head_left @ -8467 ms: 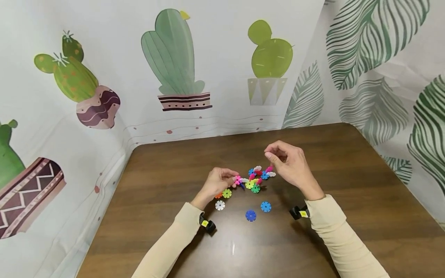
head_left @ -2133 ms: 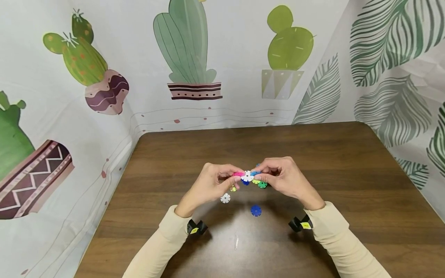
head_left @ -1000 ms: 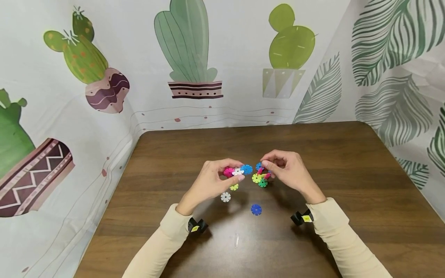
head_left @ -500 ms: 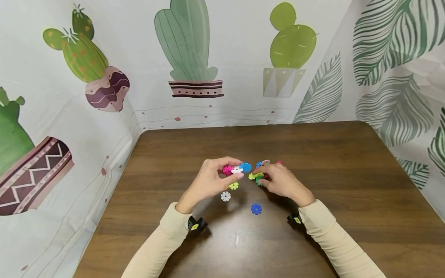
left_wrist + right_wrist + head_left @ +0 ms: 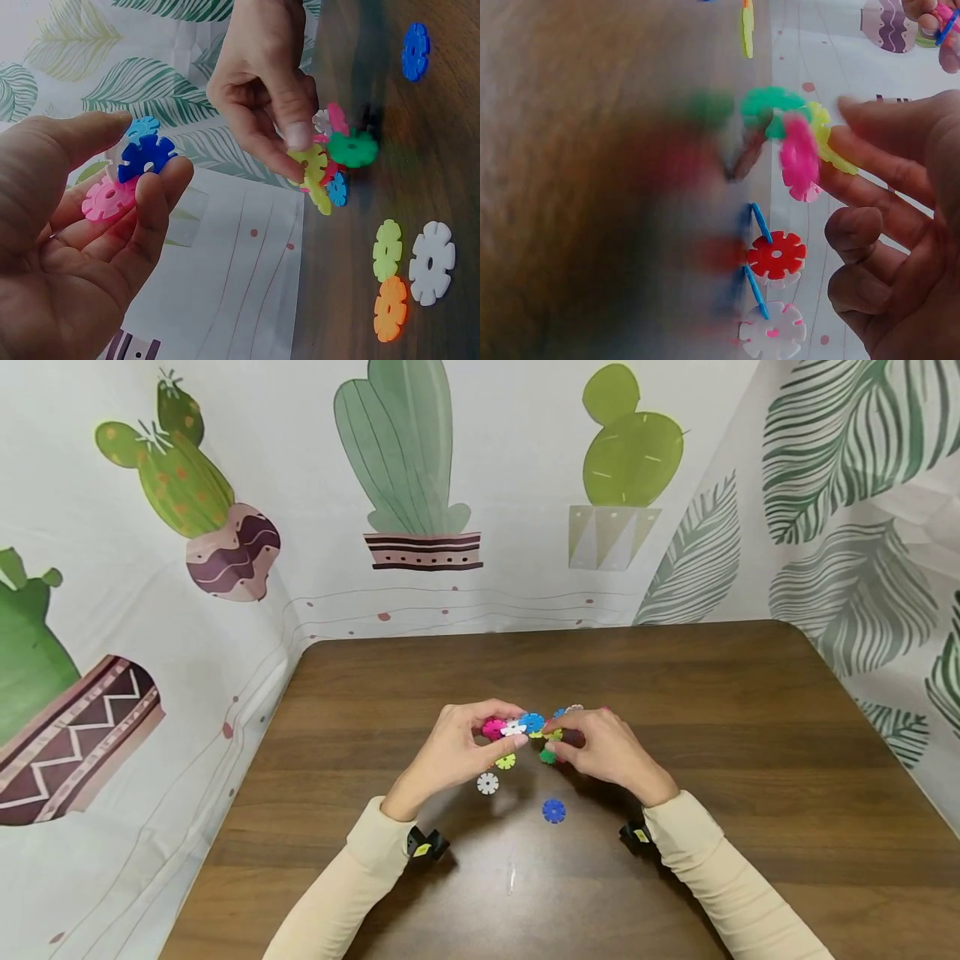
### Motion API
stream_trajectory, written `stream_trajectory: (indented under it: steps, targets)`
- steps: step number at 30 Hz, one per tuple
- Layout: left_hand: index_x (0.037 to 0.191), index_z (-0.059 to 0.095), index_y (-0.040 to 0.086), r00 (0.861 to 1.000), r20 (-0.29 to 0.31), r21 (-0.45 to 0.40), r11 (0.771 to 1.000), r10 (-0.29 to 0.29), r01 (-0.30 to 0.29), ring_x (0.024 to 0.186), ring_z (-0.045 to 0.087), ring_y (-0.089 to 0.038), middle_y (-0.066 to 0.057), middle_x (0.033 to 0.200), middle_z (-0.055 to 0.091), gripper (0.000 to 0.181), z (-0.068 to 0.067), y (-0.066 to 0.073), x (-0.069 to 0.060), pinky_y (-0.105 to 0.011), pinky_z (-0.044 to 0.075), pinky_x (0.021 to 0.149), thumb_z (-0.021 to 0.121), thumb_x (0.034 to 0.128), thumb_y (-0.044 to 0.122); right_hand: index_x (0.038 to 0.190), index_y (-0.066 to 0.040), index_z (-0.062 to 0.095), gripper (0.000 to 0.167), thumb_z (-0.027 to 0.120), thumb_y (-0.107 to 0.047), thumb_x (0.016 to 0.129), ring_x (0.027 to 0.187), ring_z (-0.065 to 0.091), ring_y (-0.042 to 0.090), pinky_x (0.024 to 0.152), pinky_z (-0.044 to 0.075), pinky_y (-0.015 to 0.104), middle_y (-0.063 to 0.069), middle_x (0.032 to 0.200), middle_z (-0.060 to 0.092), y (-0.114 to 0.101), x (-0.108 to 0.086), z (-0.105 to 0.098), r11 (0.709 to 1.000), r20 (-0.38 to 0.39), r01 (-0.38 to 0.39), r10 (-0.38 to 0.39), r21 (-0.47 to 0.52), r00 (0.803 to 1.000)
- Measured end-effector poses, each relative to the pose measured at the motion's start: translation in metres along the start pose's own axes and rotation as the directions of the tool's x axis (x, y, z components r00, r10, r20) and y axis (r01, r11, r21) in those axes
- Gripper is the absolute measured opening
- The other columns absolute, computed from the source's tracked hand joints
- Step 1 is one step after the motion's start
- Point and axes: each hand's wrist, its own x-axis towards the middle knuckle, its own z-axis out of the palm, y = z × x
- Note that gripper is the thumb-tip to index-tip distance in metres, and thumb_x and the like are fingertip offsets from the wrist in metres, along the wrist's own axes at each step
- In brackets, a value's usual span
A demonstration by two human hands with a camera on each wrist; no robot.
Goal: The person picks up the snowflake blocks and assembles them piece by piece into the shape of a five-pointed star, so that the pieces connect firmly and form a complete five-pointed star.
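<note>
The left hand (image 5: 459, 750) grips a pink, white and blue notched-disc chain (image 5: 513, 727). Beside it, the right hand (image 5: 609, 750) pinches a linked cluster (image 5: 354, 149) by its yellow disc (image 5: 310, 160). A loose blue disc (image 5: 553, 811) lies nearside, between both hands.

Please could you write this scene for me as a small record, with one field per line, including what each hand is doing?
Left hand: holds joined discs in pink, white and blue
Right hand: grips a second, multicoloured cluster at its yellow disc
On the table: dark blue disc, white disc, yellow-green disc, orange disc
Table surface: brown, wood-grained
Backdrop: white, with cactus prints and leaf prints
</note>
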Motion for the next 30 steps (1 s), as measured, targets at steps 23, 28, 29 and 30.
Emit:
stream_trajectory:
  steps: [23,28,29,30]
  targets:
    - [0.12,0.079,0.016,1.0,-0.001,-0.009,1.0,-0.004,0.004,0.063,0.063,-0.006,0.004,0.092,0.08,0.029,0.001,-0.001,0.0,-0.021,0.05,0.055,0.085,0.094,0.026,0.092,-0.019,0.067,0.02,0.084,-0.011,0.092,0.06,0.047,0.007,0.053,0.039,0.022,-0.008,0.071,0.056,-0.018,-0.002,-0.021,0.981,-0.31,0.146,-0.1,0.131,0.946]
    - [0.12,0.079,0.017,1.0,0.004,-0.009,1.0,0.01,-0.009,0.064,0.063,-0.006,0.004,0.093,0.08,0.027,0.002,0.0,0.0,-0.021,0.051,0.056,0.085,0.0945,0.025,0.098,-0.016,0.065,0.015,0.076,-0.006,0.098,0.061,0.049,0.008,0.055,0.043,0.023,-0.007,0.073,0.06,-0.022,-0.005,-0.027,0.967,-0.315,0.144,-0.073,0.208,0.946]
    - [0.12,0.079,0.018,1.0,0.007,-0.008,1.0,0.012,-0.012,0.065,0.063,-0.006,0.004,0.094,0.08,0.027,0.002,0.0,0.0,-0.021,0.051,0.057,0.085,0.0945,0.025,0.1,-0.015,0.065,0.014,0.074,-0.005,0.099,0.061,0.05,0.008,0.055,0.044,0.023,-0.006,0.073,0.061,-0.023,-0.005,-0.028,0.962,-0.32,0.146,-0.067,0.23,0.945]
    - [0.12,0.079,0.018,1.0,0.009,-0.008,1.0,0.013,-0.013,0.066,0.063,-0.006,0.004,0.094,0.08,0.027,0.002,0.0,0.0,-0.021,0.052,0.057,0.084,0.0946,0.025,0.101,-0.014,0.065,0.012,0.073,-0.004,0.1,0.062,0.052,0.008,0.056,0.045,0.023,-0.006,0.074,0.062,-0.024,-0.005,-0.029,0.956,-0.326,0.148,-0.059,0.255,0.944]
